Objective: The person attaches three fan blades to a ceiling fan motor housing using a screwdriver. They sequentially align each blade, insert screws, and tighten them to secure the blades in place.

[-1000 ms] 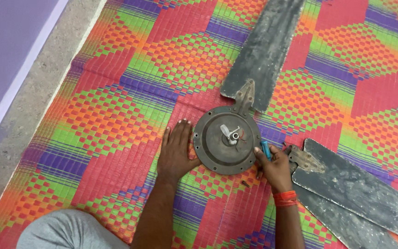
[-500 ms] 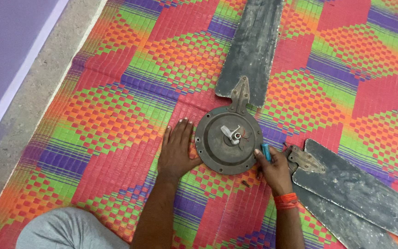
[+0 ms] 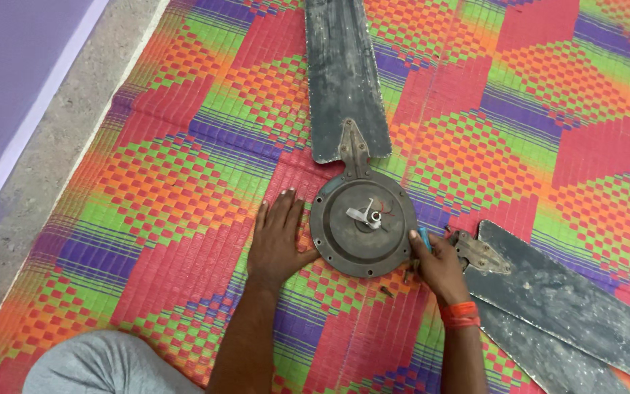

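A round grey ceiling-fan motor housing [image 3: 362, 222] lies flat on a bright woven mat [image 3: 184, 182]. One dusty dark blade [image 3: 344, 76] is still joined to its top edge and points away from me. My left hand [image 3: 277, 239] rests flat on the mat, thumb touching the housing's left rim. My right hand [image 3: 437, 263] sits at the housing's lower right rim, fingers closed on a blue-handled tool [image 3: 424, 239]. An orange band circles my right wrist.
Two loose dusty blades [image 3: 563, 292] with a metal bracket [image 3: 479, 252] lie to the right of my right hand. A small screw [image 3: 386, 292] lies on the mat below the housing. Bare concrete floor [image 3: 45, 168] and a purple wall border the mat on the left. My grey-clad knee [image 3: 103, 365] is at the bottom.
The housing has turned counter-clockwise, swinging the attached blade from up-right to nearly straight up. Both hands have kept their places at the rim.
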